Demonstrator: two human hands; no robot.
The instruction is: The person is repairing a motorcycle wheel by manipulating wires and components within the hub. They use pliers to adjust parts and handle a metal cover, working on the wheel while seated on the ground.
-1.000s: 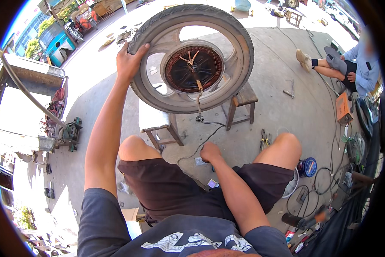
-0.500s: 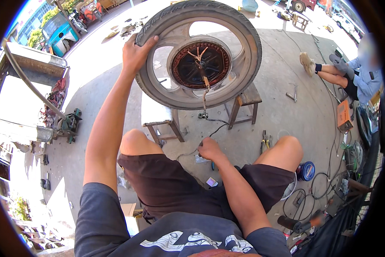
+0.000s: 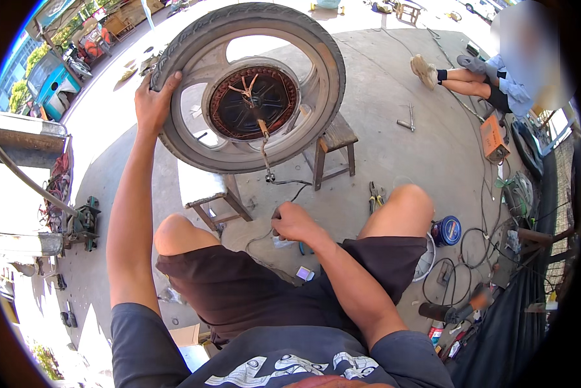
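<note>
A spoked motorcycle-type wheel [image 3: 255,107] with a black tyre and an open hub motor leans upright before me, on or against two low stools. My left hand [image 3: 153,103] is wrapped round the tyre's left edge, thumb on the near face. Bare copper wire ends [image 3: 246,92] fan out at the hub, and a sleeved lead [image 3: 264,145] hangs down to a small clip [image 3: 270,177]. From the clip a black cable [image 3: 294,182] runs toward my right hand [image 3: 294,222], which is closed above the ground between my knees. What its fingers hold is hidden.
A wooden stool [image 3: 334,143] and a light-topped stool [image 3: 203,187] stand under the wheel. Pliers [image 3: 375,198] lie by my right knee, near a blue tub [image 3: 445,231]. Cables, an orange box [image 3: 494,140] and a seated person [image 3: 491,84] are at the right.
My view has turned to the right, so the wheel and stools appear farther left. My left hand stays on the tyre; my right hand remains closed.
</note>
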